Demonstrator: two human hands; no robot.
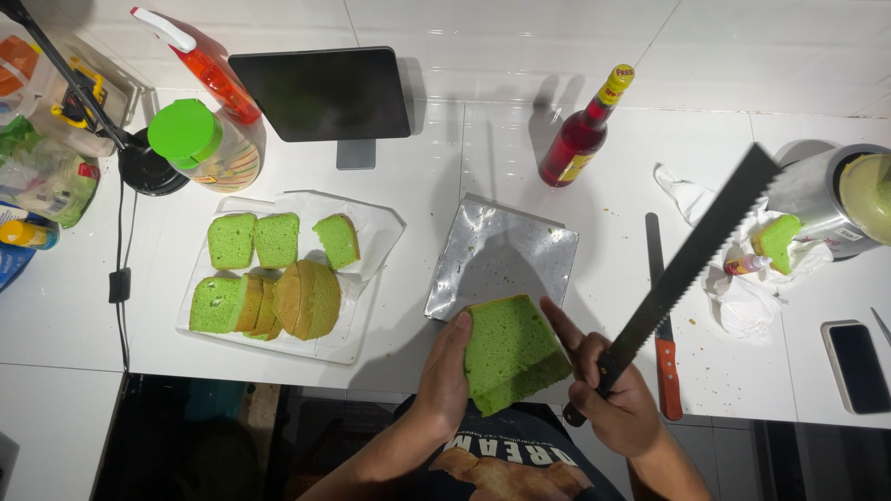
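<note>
Table: white table against a white tiled wall, seen from above.
Left hand: left hand wraps around the left side of a green cake block and holds it at the near edge of the table.
Right hand: right hand is clamped on the handle of a long serrated knife, its forefinger stretched out to the cake's right side; the blade points up and away, clear of the cake.
Board: silver cake board lies bare just behind the cake block.
Done, by my reading: several green slices already sit on a white tray to the left.
Left to do: the held block looks uncut.
Nearby: a red syrup bottle, a dark tablet, a second knife and a phone.
</note>
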